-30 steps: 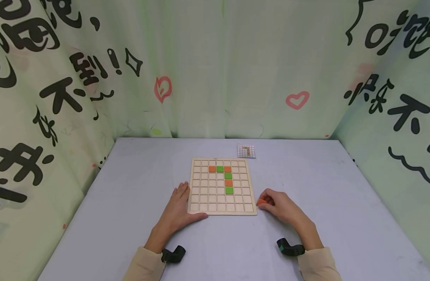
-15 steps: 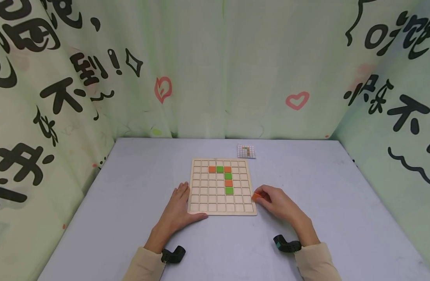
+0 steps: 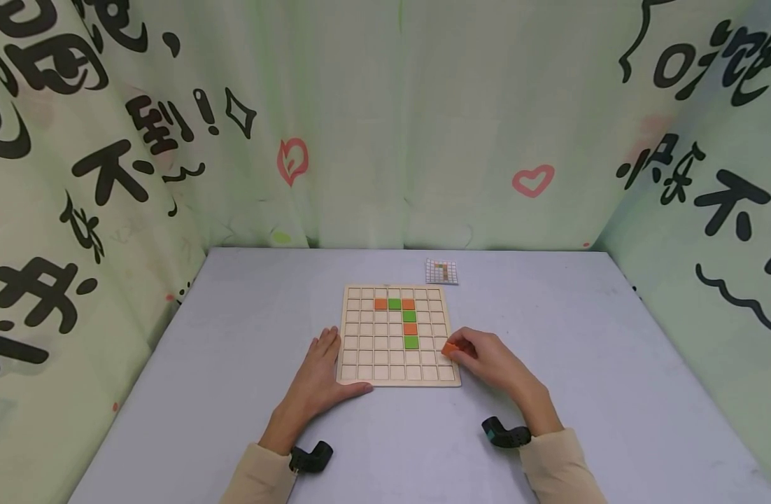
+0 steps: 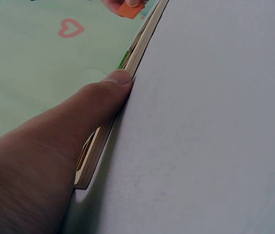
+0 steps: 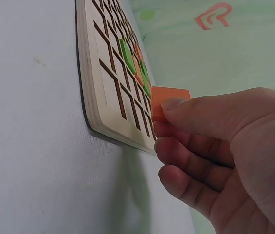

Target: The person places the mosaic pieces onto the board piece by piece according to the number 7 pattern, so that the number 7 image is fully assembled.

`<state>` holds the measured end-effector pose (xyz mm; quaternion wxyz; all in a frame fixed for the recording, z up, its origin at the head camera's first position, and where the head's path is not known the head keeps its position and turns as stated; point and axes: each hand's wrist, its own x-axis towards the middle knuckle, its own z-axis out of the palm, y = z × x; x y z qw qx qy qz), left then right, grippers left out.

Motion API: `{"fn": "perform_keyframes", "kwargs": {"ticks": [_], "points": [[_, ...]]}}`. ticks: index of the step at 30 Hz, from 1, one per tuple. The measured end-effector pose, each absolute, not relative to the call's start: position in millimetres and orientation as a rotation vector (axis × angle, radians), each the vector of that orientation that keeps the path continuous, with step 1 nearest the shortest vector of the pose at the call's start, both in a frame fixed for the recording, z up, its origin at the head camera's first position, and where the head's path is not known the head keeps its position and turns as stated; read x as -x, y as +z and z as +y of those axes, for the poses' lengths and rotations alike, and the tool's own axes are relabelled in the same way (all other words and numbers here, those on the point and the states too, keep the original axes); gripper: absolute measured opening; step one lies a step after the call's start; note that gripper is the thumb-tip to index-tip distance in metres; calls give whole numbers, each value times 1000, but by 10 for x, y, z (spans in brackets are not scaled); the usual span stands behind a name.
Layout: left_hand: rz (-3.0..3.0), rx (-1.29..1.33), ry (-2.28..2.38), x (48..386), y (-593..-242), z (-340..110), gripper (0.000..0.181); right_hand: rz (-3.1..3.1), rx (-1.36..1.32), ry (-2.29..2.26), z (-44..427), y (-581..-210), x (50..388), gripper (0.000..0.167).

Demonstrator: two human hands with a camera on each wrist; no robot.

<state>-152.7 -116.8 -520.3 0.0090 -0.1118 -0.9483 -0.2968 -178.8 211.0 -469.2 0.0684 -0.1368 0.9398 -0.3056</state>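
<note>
A wooden grid board (image 3: 366,357) lies flat on the table. Several orange and green square tiles (image 3: 411,329) sit in its cells, three across near the top and others running down from the row's right end. My left hand (image 3: 316,374) rests at the board's lower left corner, fingers straight along the left side. Its thumb (image 4: 103,92) touches the front edge in the left wrist view. Between thumb and index finger, my right hand (image 3: 495,360) pinches an orange square tile (image 5: 169,97) above the board's right side. The other right fingers are curled beneath, holding nothing.
A small pattern card (image 3: 441,271) with a printed grid lies behind the board, near the table's back edge. Curtains (image 3: 461,126) with writing and hearts hang behind and beside the table (image 3: 247,301). Each wrist wears a black camera mount (image 3: 506,432).
My right hand has moved left and slightly up, carrying the orange tile from beside the board to over its right columns. The left hand and board have stayed put.
</note>
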Motion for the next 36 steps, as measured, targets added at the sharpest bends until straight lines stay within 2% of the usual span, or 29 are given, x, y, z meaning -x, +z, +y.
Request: {"fn": "perform_keyframes", "kwargs": {"ticks": [36], "points": [[-2970, 350, -925, 1514, -5185, -1171, 117, 2750, 582, -1011, 1772, -4705, 1849, 14]]}}
